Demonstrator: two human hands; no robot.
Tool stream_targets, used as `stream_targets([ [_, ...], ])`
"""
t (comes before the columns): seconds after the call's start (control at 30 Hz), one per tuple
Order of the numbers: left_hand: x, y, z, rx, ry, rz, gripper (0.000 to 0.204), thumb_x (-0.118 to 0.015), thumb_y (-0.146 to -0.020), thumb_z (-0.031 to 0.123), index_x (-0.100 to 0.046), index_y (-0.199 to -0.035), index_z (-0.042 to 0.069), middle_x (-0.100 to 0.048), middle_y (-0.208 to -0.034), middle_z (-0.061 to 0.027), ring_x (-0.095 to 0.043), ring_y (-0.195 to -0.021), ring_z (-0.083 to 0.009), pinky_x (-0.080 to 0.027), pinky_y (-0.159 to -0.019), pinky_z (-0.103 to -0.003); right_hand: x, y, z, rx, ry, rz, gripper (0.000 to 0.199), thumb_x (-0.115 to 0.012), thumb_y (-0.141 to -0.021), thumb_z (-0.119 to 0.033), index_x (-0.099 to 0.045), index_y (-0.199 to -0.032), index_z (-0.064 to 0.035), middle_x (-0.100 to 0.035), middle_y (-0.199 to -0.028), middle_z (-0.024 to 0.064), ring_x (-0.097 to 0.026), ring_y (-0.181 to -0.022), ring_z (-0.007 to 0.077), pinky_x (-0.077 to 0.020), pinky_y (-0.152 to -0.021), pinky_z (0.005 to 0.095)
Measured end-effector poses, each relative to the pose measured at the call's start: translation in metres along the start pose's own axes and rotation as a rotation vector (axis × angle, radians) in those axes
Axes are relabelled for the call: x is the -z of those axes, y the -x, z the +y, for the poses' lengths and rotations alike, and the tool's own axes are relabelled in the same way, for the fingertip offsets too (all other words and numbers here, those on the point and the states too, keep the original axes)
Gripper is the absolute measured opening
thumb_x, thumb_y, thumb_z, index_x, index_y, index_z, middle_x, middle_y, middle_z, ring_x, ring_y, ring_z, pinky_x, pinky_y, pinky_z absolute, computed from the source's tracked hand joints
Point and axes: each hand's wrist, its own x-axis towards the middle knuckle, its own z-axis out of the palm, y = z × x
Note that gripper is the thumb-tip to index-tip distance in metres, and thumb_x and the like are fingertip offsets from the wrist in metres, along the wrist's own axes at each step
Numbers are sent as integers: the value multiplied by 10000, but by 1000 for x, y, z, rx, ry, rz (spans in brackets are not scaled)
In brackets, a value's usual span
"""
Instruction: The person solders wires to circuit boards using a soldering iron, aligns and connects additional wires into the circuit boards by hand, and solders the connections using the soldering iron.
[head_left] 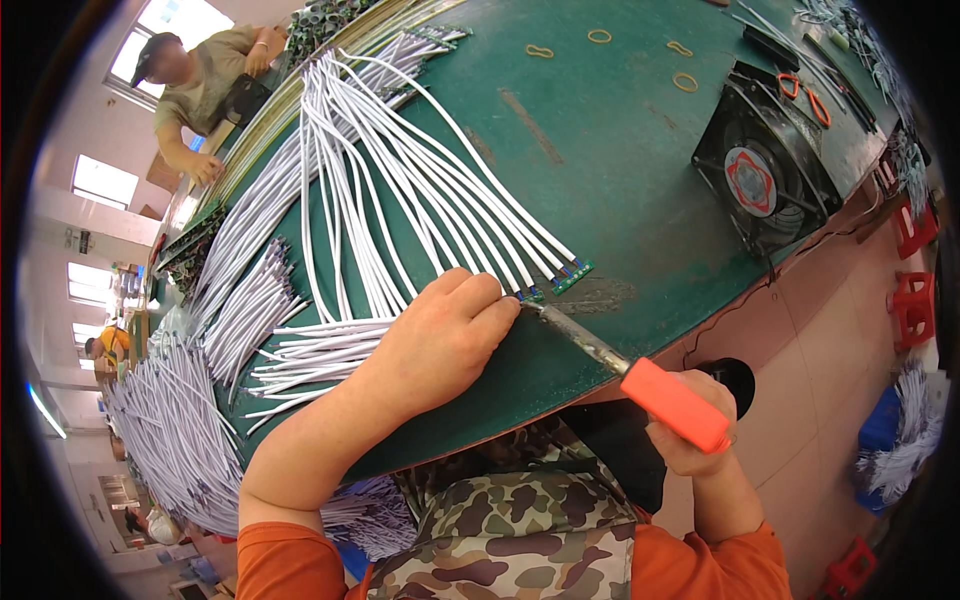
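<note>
The right hand [695,425] is clenched around the smooth orange handle of a soldering iron [640,378], off the table's near edge; its dull metal shaft slants up-left, the tip meeting a small green circuit board [531,295]. The left hand [445,335] rests on the green table mat [600,180], fingertips pinching down on that board and its thin white wires [400,180]. Just beside it lies 1 more board [572,276], wires fanned away in glossy curved strands. Bare mat opens to the right, up to a square black fan [765,170] at the table's rim. Farther off lie 4 yellow rubber bands [600,36] and orange-handled scissors [805,95]. Another person [200,90] sits at the far-left end.
</note>
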Motion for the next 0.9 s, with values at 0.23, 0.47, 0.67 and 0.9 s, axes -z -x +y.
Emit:
stream_targets([
  [0.23,-1,-1,0,-2,-3,5,300,-686,-794,-11,-688,-1093,16,-618,-991,-109,-604,-886,-309,-521,-789,-408,17,10,12,60,18,-48,509,-790,-766,-82,-617,-1228,45,-693,-1105,181,-734,-841,346,-603,-738,407],
  [0.47,2,1,0,-18,-51,10,274,-659,-797,38,-699,-1065,0,-621,-960,-100,-611,-881,-284,-523,-796,-393,14,7,4,32,26,-35,462,-777,-766,-90,-639,-1190,30,-703,-1071,163,-731,-847,349,-593,-750,414],
  [0.67,8,9,3,23,-113,11,329,-673,-836,110,-674,-1149,12,-616,-926,-92,-625,-868,-274,-514,-778,-406,13,28,-5,-321,-62,102,153,-732,-767,-116,-705,-891,-30,-712,-888,131,-697,-786,339,-548,-697,423],
  [0.9,58,86,-17,327,-50,-3,398,-768,-882,199,-643,-1226,44,-652,-1015,-140,-639,-931,-344,-524,-832,-420,10,35,-1,-322,-136,189,210,-700,-848,-153,-686,-973,16,-656,-860,119,-641,-706,205,-520,-623,339],
])
